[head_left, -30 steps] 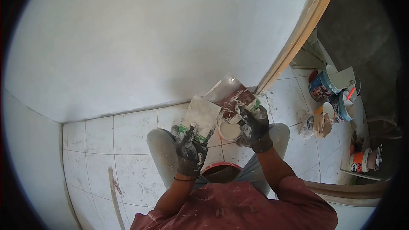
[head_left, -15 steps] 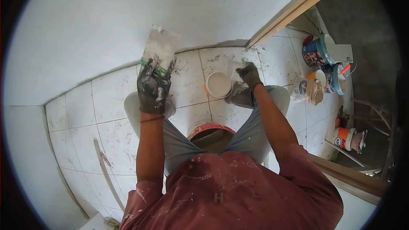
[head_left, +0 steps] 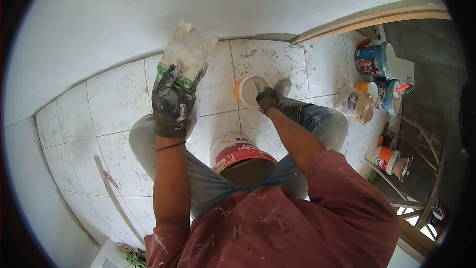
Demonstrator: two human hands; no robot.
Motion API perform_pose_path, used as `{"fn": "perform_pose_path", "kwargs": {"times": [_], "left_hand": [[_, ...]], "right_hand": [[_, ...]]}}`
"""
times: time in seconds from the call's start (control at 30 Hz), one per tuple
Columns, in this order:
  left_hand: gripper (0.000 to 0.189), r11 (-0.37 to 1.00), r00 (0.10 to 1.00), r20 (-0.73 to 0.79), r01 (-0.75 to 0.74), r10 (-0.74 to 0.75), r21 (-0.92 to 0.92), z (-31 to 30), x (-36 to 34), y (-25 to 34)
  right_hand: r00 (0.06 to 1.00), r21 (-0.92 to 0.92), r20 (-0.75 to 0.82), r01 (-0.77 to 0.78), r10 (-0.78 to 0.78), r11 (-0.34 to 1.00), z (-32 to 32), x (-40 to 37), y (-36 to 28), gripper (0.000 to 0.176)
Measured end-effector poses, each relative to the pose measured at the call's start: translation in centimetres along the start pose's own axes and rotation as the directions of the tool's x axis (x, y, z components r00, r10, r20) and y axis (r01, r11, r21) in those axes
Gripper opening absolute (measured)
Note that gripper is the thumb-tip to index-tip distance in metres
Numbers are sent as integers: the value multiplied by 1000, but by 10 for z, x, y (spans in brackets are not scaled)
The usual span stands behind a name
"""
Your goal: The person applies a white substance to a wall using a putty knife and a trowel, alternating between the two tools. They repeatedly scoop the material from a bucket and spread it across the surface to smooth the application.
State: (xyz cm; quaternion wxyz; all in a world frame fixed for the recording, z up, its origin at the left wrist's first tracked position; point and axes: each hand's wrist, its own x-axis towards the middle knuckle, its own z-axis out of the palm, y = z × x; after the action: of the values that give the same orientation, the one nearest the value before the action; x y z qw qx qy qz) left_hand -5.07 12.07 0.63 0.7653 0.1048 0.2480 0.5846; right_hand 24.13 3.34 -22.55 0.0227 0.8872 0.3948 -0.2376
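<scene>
My gloved left hand (head_left: 173,99) grips a wide putty blade (head_left: 187,47) with a green edge, held up near the foot of the wall. Pale putty is smeared over the blade, with a small lump at its top end. In my gloved right hand (head_left: 268,99) is a small putty knife (head_left: 259,87), its tip inside a white-rimmed orange bucket (head_left: 238,92) of pale filler. My fingers hide most of the knife's handle. Between my legs stands a larger white bucket (head_left: 223,144) with a red label.
A white wall (head_left: 173,0) rises ahead over stained floor tiles (head_left: 119,109). Paint buckets (head_left: 369,59) and a paper bag (head_left: 364,108) stand at the right by a wooden door frame (head_left: 372,20). At the left lies a long thin strip (head_left: 114,193).
My right hand has moved left and down from beside the small bucket to over it, dipping the knife in. My left hand still holds the putty blade, slightly shifted left.
</scene>
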Motion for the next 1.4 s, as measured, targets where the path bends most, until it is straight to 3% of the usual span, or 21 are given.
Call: {"fn": "perform_pose_path", "kwargs": {"times": [0.07,0.13,0.17,0.23,0.3,0.33,0.37,0.47,0.5,0.57,0.63,0.77,0.87,0.9,0.93,0.97,1.07,1.13,1.17,1.27,1.4], "left_hand": [[41,998,999,-34,6,-4,60,-5,-3,-3],[40,715,995,61,-101,81,692,-11,-3,-6],[40,714,995,57,-94,76,694,-9,0,-6],[39,996,991,-117,71,-65,49,0,6,-6],[39,996,989,-137,63,-53,68,2,6,-7],[40,995,987,-153,53,-39,86,2,6,-8],[40,995,988,-152,53,-39,87,2,6,-9],[41,995,989,-143,48,-36,84,-3,6,-12],[41,972,994,-113,24,2,232,-5,6,-13],[42,927,997,-76,-1,32,376,-6,4,-13],[42,980,986,-163,61,-31,188,-5,4,-13],[35,966,994,-98,63,-39,249,-4,5,-12],[43,988,988,-120,110,-97,108,-17,8,-16],[42,784,999,-2,-33,44,620,-24,7,-17],[42,578,994,85,-111,72,808,-27,6,-18],[42,327,980,171,-195,99,925,-30,6,-18],[41,106,954,274,-287,118,952,-26,6,-19],[40,785,995,-84,10,54,619,-18,6,-20],[40,785,995,-81,6,57,620,-19,6,-21],[33,661,989,-69,-33,127,750,-36,7,-24],[40,-103,895,437,-428,93,898,-57,11,-22]], "right_hand": [[1000,-112,-5,17,-18,994,17,7,2,29],[999,-80,-8,-45,44,996,31,12,3,27],[995,-47,-17,-101,100,994,34,14,2,25],[989,8,-15,-147,147,989,43,23,1,21],[981,66,-13,-191,192,979,56,33,9,17],[990,-301,97,124,-99,945,57,36,15,15],[900,-574,297,435,-319,694,59,39,19,14],[886,-505,355,451,-299,735,55,40,18,17],[885,-503,356,451,-298,737,53,38,16,17],[993,17,-68,99,-98,995,51,36,15,20],[998,14,-33,55,-54,998,33,38,9,23],[997,-6,81,-5,6,1000,18,49,10,30],[995,-40,79,57,-53,998,27,44,13,31],[995,-37,81,58,-55,998,31,43,14,31],[992,-47,100,80,-75,996,31,41,12,31],[988,-57,119,102,-95,993,31,38,11,32],[980,-68,166,118,-106,991,28,34,8,32],[981,-64,141,146,-136,987,31,37,12,32],[979,-62,119,174,-166,983,37,42,17,33],[965,-114,90,257,-247,960,82,79,61,32],[991,231,76,92,-112,969,61,65,74,29]]}}
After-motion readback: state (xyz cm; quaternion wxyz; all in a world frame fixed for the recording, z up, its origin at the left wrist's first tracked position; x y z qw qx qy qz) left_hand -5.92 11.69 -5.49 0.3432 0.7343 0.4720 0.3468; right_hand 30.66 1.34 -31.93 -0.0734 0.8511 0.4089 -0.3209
